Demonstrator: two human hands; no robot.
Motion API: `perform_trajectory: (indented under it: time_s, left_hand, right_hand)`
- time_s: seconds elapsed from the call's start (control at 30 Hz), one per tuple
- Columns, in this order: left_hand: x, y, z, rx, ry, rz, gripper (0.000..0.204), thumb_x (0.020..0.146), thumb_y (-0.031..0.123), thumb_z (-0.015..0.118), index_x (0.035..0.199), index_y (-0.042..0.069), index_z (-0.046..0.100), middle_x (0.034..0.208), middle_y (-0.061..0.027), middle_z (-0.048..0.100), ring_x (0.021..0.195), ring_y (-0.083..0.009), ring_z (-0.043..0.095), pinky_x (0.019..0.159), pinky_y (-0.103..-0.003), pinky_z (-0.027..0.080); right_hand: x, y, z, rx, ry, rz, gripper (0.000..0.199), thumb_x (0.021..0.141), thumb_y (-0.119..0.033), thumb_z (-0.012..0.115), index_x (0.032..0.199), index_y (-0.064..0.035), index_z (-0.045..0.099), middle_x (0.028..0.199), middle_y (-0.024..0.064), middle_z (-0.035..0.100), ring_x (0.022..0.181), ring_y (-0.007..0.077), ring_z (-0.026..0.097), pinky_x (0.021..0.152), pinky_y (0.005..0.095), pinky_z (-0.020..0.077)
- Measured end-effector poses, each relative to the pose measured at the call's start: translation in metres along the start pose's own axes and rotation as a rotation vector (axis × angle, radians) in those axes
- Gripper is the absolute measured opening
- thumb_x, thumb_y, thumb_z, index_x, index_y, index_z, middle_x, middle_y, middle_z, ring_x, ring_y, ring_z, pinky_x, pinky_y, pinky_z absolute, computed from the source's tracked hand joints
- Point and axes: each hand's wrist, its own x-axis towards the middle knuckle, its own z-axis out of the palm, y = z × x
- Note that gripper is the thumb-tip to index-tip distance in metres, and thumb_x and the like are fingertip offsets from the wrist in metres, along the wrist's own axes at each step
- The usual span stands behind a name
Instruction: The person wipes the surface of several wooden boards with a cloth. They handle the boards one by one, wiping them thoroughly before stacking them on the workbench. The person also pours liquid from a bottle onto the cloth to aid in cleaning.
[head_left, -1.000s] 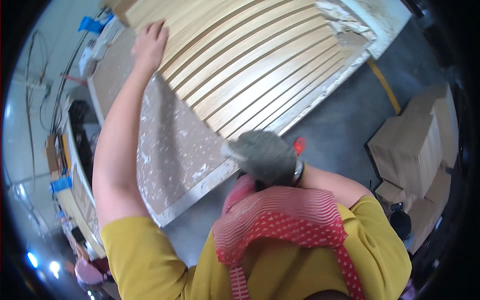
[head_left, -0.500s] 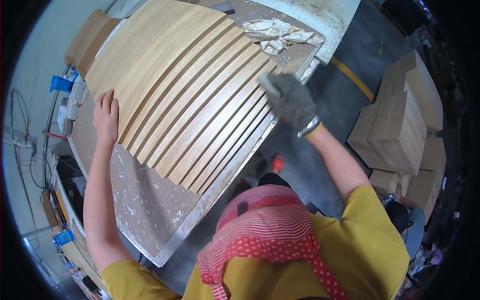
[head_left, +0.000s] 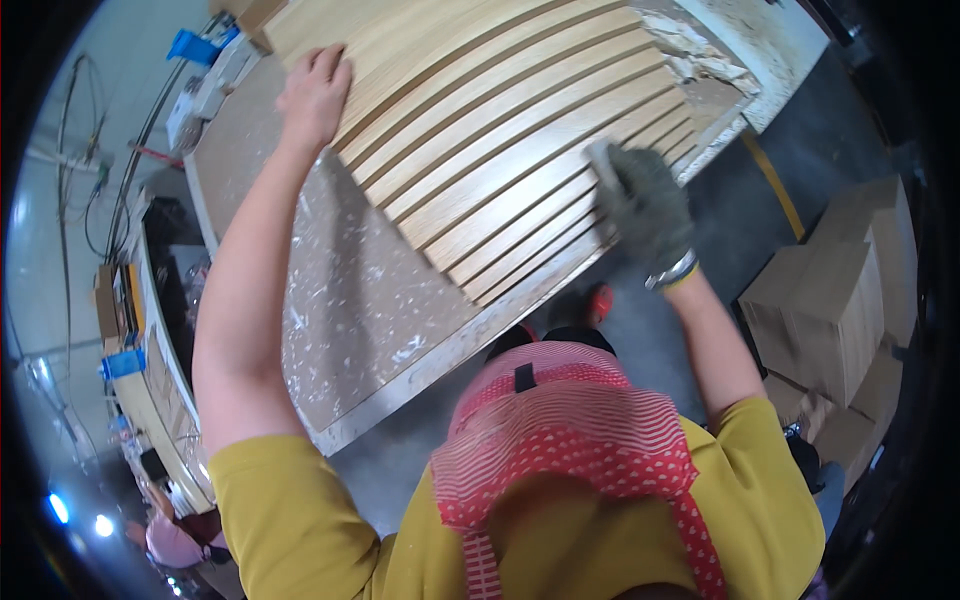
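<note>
Several pale wooden boards (head_left: 500, 150) lie overlapped like steps on the worktable (head_left: 350, 330), their long edges showing as curved bands. The widest board (head_left: 420, 42) is at the far side. My bare left hand (head_left: 318, 98) rests at the left end of that board, fingers stretched out on its edge. On my right hand (head_left: 645, 205) is a dark grey-green knit glove. It is closed around a pale grey block (head_left: 604, 166), held against the nearer boards towards their right part. The glove is somewhat blurred and hides the block's lower part.
Crumpled whitish paper (head_left: 700, 55) lies at the table's far right. Stacked cardboard boxes (head_left: 820, 300) stand on the floor at right. Blue holders (head_left: 192, 46) and cables line the left wall. Another person in pink (head_left: 175, 540) is at lower left, partly seen.
My right hand has slid leftward along the boards with the block, away from their right ends. My left hand stays at the board's left end. The whole view has shifted.
</note>
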Motion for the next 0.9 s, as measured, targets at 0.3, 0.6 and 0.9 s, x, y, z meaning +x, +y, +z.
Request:
perform_trajectory:
  time_s: [0.3, 0.6, 0.9]
  left_hand:
    - [0.003, 0.011, 0.003, 0.007, -0.001, 0.015, 0.042, 0.092, 0.042, 0.042, 0.126, 0.021, 0.056, 0.131, -0.0077, 0.051, 0.121, -0.0281, 0.047, 0.097, -0.046, 0.037]
    - [-0.001, 0.009, -0.007, 0.023, -0.043, -0.033, 0.040, 0.094, 0.038, 0.043, 0.127, 0.018, 0.055, 0.130, -0.0084, 0.050, 0.119, -0.0288, 0.049, 0.097, -0.041, 0.039]
    - [-0.002, 0.016, -0.017, 0.052, -0.071, 0.011, 0.039, 0.095, 0.033, 0.043, 0.127, 0.013, 0.054, 0.130, -0.0103, 0.049, 0.119, -0.0294, 0.049, 0.098, -0.041, 0.038]
  right_hand:
    - [-0.043, -0.142, 0.043, 0.363, -0.463, -0.270, 0.034, 0.081, -0.018, 0.062, 0.113, -0.0053, 0.061, 0.101, 0.0143, 0.062, 0.089, 0.0288, 0.061, 0.076, 0.0400, 0.0505]
    - [0.027, 0.091, -0.052, 0.186, 0.166, 0.352, 0.035, 0.082, -0.022, 0.069, 0.111, -0.0032, 0.063, 0.102, 0.0158, 0.062, 0.094, 0.0303, 0.060, 0.083, 0.0363, 0.0493]
    - [0.030, 0.068, -0.021, -0.047, -0.062, 0.019, 0.035, 0.080, -0.018, 0.065, 0.113, -0.0057, 0.063, 0.105, 0.0163, 0.063, 0.097, 0.0324, 0.059, 0.088, 0.0396, 0.0478]
